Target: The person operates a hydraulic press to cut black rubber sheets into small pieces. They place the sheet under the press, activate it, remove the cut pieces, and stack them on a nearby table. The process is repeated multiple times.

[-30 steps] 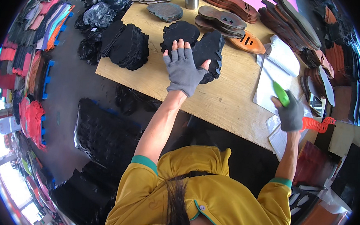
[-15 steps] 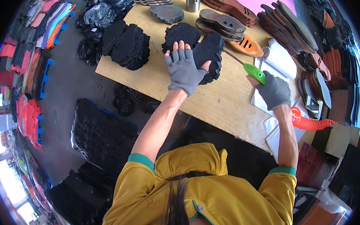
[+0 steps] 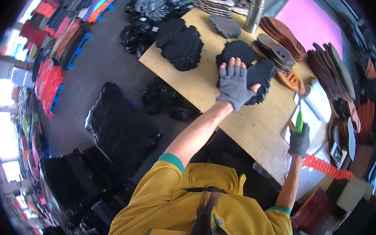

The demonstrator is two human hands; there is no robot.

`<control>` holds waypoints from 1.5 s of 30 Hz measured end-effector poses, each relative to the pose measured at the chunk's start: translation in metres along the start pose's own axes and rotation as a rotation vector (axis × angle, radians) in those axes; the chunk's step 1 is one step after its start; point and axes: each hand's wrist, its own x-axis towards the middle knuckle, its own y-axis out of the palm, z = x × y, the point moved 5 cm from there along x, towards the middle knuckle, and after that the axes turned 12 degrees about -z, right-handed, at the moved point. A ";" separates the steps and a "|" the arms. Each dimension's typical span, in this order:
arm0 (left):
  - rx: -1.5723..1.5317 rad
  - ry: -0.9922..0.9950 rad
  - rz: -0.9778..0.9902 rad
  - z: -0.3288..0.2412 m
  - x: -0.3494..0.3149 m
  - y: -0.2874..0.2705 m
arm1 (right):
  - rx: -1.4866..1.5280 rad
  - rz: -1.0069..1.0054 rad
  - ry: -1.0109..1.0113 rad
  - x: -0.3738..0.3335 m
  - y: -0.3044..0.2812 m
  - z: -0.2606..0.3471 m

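My left hand (image 3: 235, 84), in a grey fingerless glove, lies flat with fingers spread on two adjoining piles of black cut-out pieces (image 3: 261, 74). Nothing is gripped by it. My right hand (image 3: 299, 139), gloved the same way, is closed round a green air blow gun (image 3: 299, 122), whose thin metal nozzle points toward the far side of the table. A red coiled hose (image 3: 329, 167) runs off to the right from beside that wrist; its joint with the tool is hidden. Further left, another black pile (image 3: 182, 48) sits on the wooden table (image 3: 199, 81).
Sole-shaped cutting dies (image 3: 283, 36) and an orange slotted one (image 3: 290, 80) stand behind my hands. A metal flask (image 3: 255, 13) is at the back. Brown and black sole stacks (image 3: 335, 70) and a white paper pad (image 3: 319, 102) line the right. Black-wrapped bundles (image 3: 120, 126) lie on the floor.
The view has swung, so the table sits further right. My right hand has drawn back from the black piles, and the blow gun's nozzle has turned from them to point away from me.
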 end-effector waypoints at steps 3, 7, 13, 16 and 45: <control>-0.038 -0.033 0.021 0.001 0.004 -0.002 | -0.202 0.075 0.073 -0.016 0.027 -0.048; -0.179 -0.135 -0.017 0.005 0.012 -0.025 | -0.278 0.034 0.081 -0.024 0.050 -0.088; -0.378 -0.119 -0.201 0.037 -0.069 -0.087 | -0.210 -0.095 -0.058 -0.041 0.053 -0.090; -0.343 -0.273 -0.028 0.063 -0.160 -0.097 | -0.016 -0.294 -0.060 -0.070 0.041 -0.075; -0.594 -0.072 -0.051 0.044 -0.016 -0.083 | -0.405 0.013 0.026 -0.065 0.070 -0.132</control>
